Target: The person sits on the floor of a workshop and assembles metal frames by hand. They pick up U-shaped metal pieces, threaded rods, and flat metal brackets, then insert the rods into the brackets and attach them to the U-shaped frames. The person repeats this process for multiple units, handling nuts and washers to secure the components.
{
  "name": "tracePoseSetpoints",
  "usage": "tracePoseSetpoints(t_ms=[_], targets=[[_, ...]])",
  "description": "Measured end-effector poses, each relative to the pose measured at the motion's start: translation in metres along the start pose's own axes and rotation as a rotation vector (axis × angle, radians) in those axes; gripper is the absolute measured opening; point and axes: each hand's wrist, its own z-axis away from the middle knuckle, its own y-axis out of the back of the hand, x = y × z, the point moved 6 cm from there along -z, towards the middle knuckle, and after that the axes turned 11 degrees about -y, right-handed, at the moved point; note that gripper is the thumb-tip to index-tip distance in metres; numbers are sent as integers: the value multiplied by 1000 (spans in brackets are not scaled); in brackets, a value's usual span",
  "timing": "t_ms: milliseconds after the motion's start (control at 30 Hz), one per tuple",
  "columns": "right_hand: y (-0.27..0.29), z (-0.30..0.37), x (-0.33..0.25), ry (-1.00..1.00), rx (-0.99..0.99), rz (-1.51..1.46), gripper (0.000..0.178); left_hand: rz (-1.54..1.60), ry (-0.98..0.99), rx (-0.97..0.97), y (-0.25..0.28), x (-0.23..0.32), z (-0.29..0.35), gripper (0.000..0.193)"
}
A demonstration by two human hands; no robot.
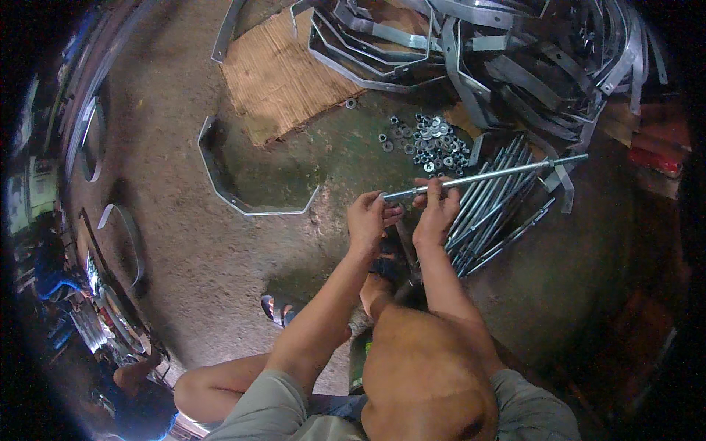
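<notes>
A long metal rod (507,173), threaded at its near end, is held out level between my hands, pointing to the right. My left hand (370,220) is closed at the rod's left tip, where a washer or nut seems to sit between the fingertips. A little further along, my right hand (436,213) grips the rod from below, fingers wrapped round it. Under the rod lies a pile of similar metal rods (485,220) on the floor. Just beyond my hands is a heap of nuts and washers (434,143).
Bent metal straps (529,73) are heaped at the far right. One bent strap (209,169) lies alone left of my hands. Flattened cardboard (287,81) is on the floor. Red blocks (654,158) stand far right. Another person (136,397) sits at the lower left.
</notes>
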Motion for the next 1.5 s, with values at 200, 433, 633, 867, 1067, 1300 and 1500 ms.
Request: tracePoseSetpoints(t_ms=[200,433,633,867,1067,1300,1500], targets=[[-31,17,12,-49,-174,48,16,-86,-250,131,30,8,2,28],[-48,37,39,-25,-391,254,15,101,-373,299,81,12,8,17],[-56,47,54,-254,-390,206,19,-30,-408,398,102,13,12,11],[-61,49,63,-390,-458,178,18,-779,-826,324,70,37,37,15],[-57,45,81,-457,-462,307,12,-1236,-1173,268,72,74,48,21],[-70,35,57,-157,-547,843,19,-1087,-512,320,134,37,35,23],[-54,-60,-5,625,103,1183,26,-1120,-417,432,195,4,69,21]])
